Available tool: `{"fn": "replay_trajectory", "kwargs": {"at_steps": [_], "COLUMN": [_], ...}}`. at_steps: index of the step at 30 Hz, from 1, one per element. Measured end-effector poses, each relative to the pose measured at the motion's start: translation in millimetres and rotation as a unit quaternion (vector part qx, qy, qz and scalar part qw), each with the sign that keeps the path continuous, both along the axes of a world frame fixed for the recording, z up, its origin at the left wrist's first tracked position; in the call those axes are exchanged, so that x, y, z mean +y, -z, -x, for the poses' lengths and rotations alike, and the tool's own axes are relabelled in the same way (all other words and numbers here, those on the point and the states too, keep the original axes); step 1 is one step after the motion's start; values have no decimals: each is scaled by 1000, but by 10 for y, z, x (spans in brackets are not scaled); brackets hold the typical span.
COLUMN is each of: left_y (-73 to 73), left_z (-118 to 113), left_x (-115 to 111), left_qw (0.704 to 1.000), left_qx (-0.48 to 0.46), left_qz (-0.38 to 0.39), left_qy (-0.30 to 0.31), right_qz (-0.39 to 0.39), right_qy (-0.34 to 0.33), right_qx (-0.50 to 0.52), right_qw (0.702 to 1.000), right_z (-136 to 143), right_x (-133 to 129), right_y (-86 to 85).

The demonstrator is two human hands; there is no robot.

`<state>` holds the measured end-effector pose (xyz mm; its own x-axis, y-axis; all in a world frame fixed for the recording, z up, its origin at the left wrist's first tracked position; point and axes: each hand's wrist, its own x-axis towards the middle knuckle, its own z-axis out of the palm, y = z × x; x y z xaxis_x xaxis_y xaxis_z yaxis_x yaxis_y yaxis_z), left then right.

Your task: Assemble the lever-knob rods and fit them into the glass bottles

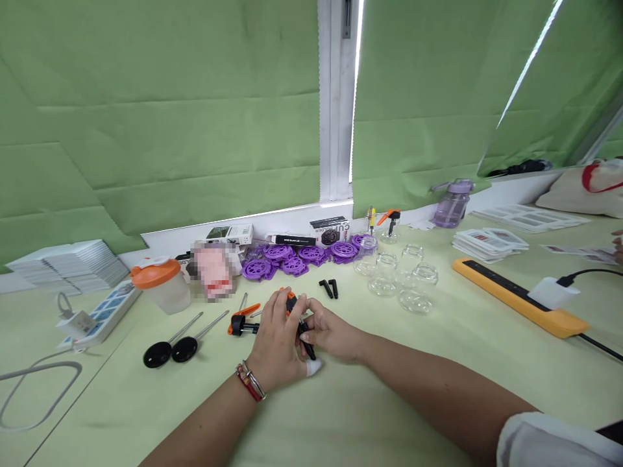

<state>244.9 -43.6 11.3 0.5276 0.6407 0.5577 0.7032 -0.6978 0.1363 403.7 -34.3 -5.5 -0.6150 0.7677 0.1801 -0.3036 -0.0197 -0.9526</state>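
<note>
In front of me both hands are closed around a black and orange spray head [305, 342]. My left hand [280, 340], with a white wrap on the thumb tip, covers much of it. My right hand [331, 331] pinches its black part from the right side. Beside my left fingers lie an orange trigger piece [250, 310] and a black cap with a stem [238, 325], partly hidden by the hand. Two small black elbow-shaped pieces [328, 289] lie beyond my hands. To the left are two black discs with metal rods [185, 349].
Clear glass bottles [387, 275] stand right of purple plastic parts [292, 258]. Behind them is a bottle with an orange trigger [390, 220]. An orange-lidded cup [165, 288] is left; a yellow power strip [516, 298] lies right. Another person's hand [618, 245] shows at the right edge.
</note>
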Motion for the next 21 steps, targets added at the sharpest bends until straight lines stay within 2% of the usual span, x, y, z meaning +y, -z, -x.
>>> {"fn": "replay_trajectory", "kwargs": {"at_steps": [10,21], "left_y": [-75,-30], "left_z": [-2,27], "left_x": [-16,9], "left_qw": [999,999], "left_qx": [36,24], "left_qz": [20,25], "left_qy": [-5,7], "right_qz": [3,-23], "right_qy": [5,5], "right_qx": [0,-22], "right_qw": [1000,999], "right_z": [0,4], "right_x": [17,-16], "right_y": [33,18]}}
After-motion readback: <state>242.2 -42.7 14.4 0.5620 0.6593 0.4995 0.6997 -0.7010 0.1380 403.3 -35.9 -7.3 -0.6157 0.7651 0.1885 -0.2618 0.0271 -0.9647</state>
